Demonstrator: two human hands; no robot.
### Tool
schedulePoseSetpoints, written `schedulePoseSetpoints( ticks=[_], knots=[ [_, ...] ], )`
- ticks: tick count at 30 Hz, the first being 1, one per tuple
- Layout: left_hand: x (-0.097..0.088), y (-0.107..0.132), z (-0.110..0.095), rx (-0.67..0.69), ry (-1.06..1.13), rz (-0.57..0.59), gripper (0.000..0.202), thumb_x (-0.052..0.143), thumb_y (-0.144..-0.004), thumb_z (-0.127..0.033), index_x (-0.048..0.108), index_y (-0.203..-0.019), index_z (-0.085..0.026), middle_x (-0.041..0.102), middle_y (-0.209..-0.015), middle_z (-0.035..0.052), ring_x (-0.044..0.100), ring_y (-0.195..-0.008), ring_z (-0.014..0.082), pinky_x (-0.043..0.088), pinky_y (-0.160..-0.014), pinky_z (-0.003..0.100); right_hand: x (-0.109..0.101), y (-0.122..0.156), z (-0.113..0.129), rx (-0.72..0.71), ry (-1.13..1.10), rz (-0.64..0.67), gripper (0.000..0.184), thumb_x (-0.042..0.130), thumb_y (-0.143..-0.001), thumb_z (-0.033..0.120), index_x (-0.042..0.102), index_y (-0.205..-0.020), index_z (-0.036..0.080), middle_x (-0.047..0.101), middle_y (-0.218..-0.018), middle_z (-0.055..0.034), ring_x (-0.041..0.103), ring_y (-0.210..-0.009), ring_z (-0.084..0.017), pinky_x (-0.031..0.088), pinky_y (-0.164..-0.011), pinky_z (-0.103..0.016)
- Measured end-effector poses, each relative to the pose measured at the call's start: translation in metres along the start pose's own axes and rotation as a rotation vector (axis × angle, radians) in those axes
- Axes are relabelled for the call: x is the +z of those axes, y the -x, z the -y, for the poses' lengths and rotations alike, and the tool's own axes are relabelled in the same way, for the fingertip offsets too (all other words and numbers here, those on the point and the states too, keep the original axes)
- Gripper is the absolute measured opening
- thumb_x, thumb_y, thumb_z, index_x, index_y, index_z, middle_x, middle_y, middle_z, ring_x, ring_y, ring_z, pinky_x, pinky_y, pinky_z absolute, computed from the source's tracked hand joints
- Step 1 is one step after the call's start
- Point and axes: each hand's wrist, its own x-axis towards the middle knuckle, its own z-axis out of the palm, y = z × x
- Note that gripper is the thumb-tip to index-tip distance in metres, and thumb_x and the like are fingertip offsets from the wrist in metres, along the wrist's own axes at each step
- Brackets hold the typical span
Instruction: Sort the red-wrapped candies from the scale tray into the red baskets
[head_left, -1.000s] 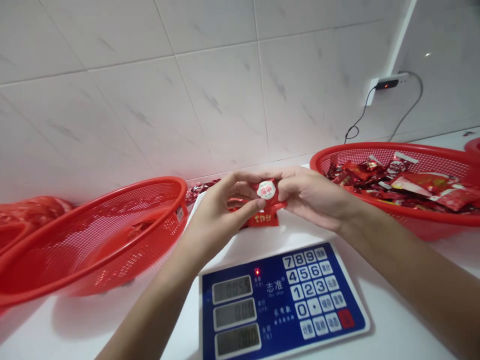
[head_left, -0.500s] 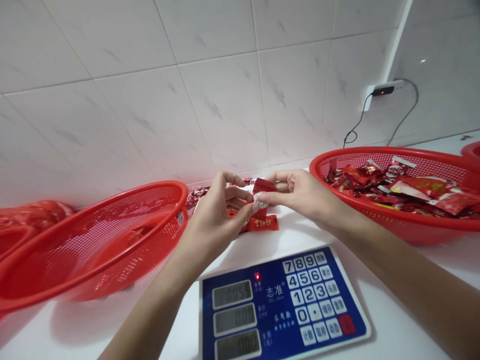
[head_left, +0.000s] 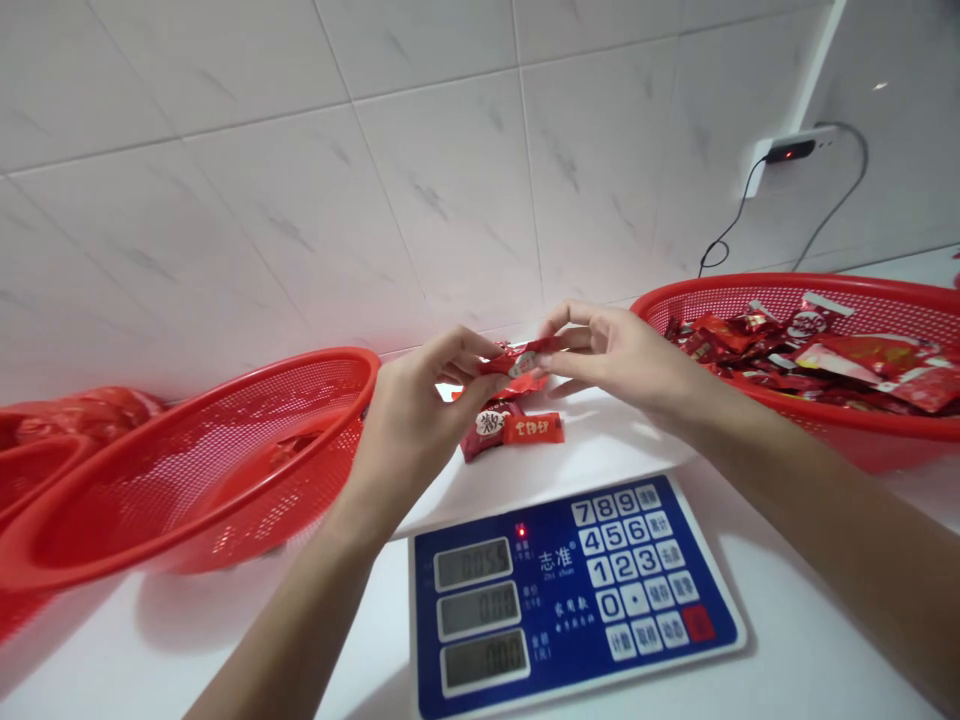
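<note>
Above the white pan (head_left: 600,452) of a digital scale (head_left: 570,600), a red wrapped candy (head_left: 519,362) with a white round print is stretched between my two hands. My left hand (head_left: 442,395) pinches its left end between thumb and forefinger. On its right end my right hand (head_left: 604,355) is closed, thumb against fingers. Beneath the hands, on the pan, lie a dark red wrapped candy (head_left: 489,424) with a white emblem and a bright red packet (head_left: 534,429) with gold lettering. More red wrappers behind them are partly hidden by my fingers.
To the right stands a red mesh basket (head_left: 795,285) full of wrapped candies. A second red basket (head_left: 180,480) at left holds a few red packets. Red plastic bags (head_left: 90,412) lie farther left. A cable (head_left: 716,250) runs down the tiled wall behind.
The held candy has turned from upright to roughly level between my hands, which have drawn slightly up. The packets on the pan are now less covered. The camera view has shifted slightly.
</note>
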Motion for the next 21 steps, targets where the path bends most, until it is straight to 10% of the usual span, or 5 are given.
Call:
schedulePoseSetpoints(
  ticks=[6,9,15,21],
  knots=[
    [0.0,-0.001,-0.003,0.22,-0.24,-0.055,0.016,0.077,-0.085,-0.007,0.074,-0.087,-0.023,0.074,-0.083,-0.0039,0.067,-0.073,0.0107,0.05,-0.068,0.022,-0.006,0.004,0.014,0.167,-0.048,0.19,0.018,0.075,-0.09,0.02,0.064,-0.104,0.018,0.075,-0.095,-0.0086,0.075,-0.083,-0.02,0.062,-0.075,-0.031],
    [0.0,0.0,-0.004,0.265,-0.259,-0.005,0.013,0.079,-0.087,-0.014,0.076,-0.093,-0.025,0.072,-0.093,-0.0019,0.068,-0.084,0.0127,0.052,-0.075,0.025,-0.001,0.003,0.014,0.148,-0.057,0.061,0.01,0.064,-0.095,0.008,0.063,-0.09,0.017,0.073,-0.079,-0.0049,0.072,-0.069,-0.014,0.059,-0.07,-0.026],
    [0.001,0.002,0.0,0.02,0.14,0.185,0.008,0.071,-0.093,-0.027,0.067,-0.098,-0.023,0.072,-0.1,-0.0003,0.071,-0.097,0.0156,0.057,-0.086,0.028,0.002,-0.003,0.002,-0.006,-0.026,-0.014,0.023,0.061,-0.089,-0.005,0.06,-0.081,0.017,0.071,-0.079,-0.0008,0.069,-0.072,-0.011,0.057,-0.077,-0.026],
    [0.004,0.0,0.002,-0.057,0.312,0.072,0.02,0.071,-0.082,-0.011,0.056,-0.088,-0.022,0.066,-0.089,-0.0035,0.07,-0.085,0.0103,0.058,-0.076,0.019,0.0,-0.006,-0.002,-0.046,-0.041,-0.007,0.028,0.058,-0.084,-0.011,0.058,-0.077,0.016,0.07,-0.079,-0.0002,0.069,-0.073,-0.01,0.056,-0.071,-0.022]
  ],
)
